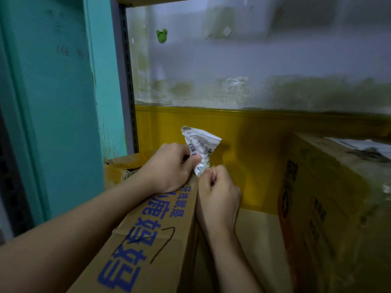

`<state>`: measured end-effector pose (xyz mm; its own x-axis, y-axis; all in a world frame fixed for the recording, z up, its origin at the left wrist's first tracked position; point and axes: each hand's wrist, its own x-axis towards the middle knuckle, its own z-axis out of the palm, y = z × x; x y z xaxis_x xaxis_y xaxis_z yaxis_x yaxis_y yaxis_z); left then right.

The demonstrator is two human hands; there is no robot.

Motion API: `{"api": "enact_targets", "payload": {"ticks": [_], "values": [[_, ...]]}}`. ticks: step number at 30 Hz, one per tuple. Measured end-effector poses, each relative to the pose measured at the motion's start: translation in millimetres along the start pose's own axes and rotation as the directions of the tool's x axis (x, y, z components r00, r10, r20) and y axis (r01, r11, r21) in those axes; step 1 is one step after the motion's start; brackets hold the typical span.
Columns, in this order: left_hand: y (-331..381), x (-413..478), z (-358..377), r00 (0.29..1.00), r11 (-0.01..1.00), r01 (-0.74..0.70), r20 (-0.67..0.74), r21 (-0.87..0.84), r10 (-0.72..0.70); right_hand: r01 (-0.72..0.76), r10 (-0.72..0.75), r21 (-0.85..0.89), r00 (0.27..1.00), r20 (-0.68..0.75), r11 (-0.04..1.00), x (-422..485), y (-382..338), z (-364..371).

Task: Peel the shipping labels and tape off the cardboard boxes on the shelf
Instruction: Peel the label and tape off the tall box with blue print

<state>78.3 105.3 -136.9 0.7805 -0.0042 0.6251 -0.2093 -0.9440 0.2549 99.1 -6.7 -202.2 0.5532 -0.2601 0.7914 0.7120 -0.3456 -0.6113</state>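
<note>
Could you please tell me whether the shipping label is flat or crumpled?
Crumpled: the label is bunched and creased, pinched by the left hand.

The crumpled white paper shipping label point(200, 148) I am gripping is showing black barcode stripes and fine black print. The brown cardboard box point(152, 240) beneath it is carrying large blue printed characters and a thin black marker line. The second brown cardboard box point(317, 197), to the right, is showing orange and dark print. Behind them, a glossy yellow wall band point(254, 127) is running under a grey-white plaster wall point(254, 60) blotched greenish brown. A teal painted panel point(53, 102) is filling the left.
</note>
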Motion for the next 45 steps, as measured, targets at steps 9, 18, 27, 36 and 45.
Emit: {"api": "enact_targets", "payload": {"ticks": [9,18,27,36,45], "values": [[0.3,-1.0,-1.8,1.0,1.0,0.0,-0.018,-0.017,-0.001,-0.027,0.025,0.026,0.998,0.055,0.999,-1.5,1.3,0.5],[4.4,-3.4,-3.1,0.999,1.0,0.019,-0.05,0.007,-0.019,-0.023,0.022,0.03,0.999,0.03,0.999,-2.4,-1.5,-0.5],[-2.6,-1.8,-0.6,0.998,1.0,0.023,-0.05,-0.004,-0.023,-0.052,0.051,0.034,0.998,0.035,0.998,-2.4,-2.9,-1.3],[-2.1,-2.3,-0.8,0.999,0.998,0.004,-0.04,-0.057,-0.006,-0.089,0.086,0.084,0.995,0.042,0.992,-4.5,-3.5,-2.7],[0.1,-5.5,-8.3,0.974,0.86,0.203,0.185,-0.468,-0.129,-0.212,0.199,0.068,0.966,0.164,0.975,-3.6,-1.8,-8.6]]}}
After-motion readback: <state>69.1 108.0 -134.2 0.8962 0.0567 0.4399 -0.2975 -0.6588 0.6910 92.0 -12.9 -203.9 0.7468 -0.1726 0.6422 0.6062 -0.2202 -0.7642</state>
